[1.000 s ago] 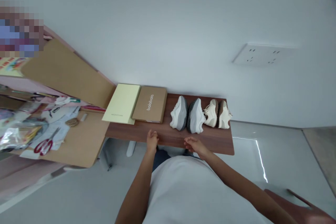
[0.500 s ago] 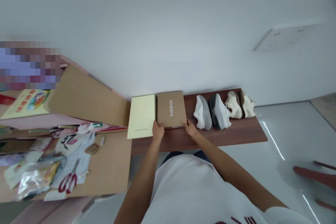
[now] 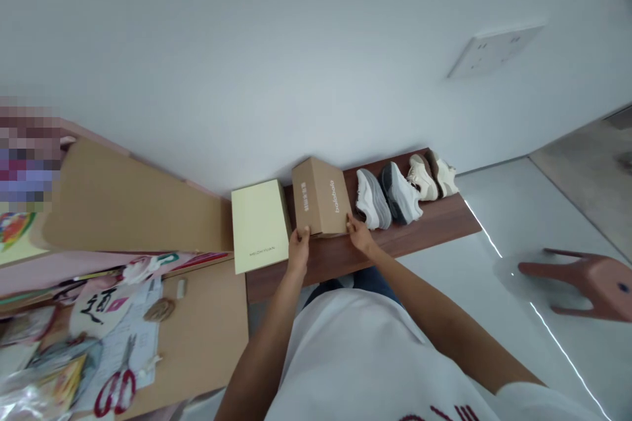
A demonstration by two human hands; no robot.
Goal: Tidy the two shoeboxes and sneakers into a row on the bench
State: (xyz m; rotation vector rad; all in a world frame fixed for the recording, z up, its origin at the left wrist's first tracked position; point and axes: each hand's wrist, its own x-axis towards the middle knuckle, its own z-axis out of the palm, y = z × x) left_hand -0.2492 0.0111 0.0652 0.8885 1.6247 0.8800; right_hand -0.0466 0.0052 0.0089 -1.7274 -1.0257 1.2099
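A brown cardboard shoe box [image 3: 320, 196] with white lettering stands on a dark wooden bench [image 3: 424, 227], turned at an angle. My left hand [image 3: 299, 245] grips its near left corner. My right hand [image 3: 359, 233] holds its near right corner. A pale yellow box [image 3: 259, 225] lies just left of it. To the right of the brown box, a pair of white and grey sneakers [image 3: 388, 196] and a pair of cream sneakers [image 3: 432, 175] stand in a row against the wall.
A cluttered cardboard-topped table [image 3: 207, 322] with red scissors [image 3: 116, 388] and papers stands at the left. A large cardboard sheet [image 3: 128, 210] leans behind it. A pink stool [image 3: 587, 279] sits on the glossy floor at the right.
Both hands went from the bench's front edge to the brown box and took hold of it. The box has since turned and tilted so that a side face shows.
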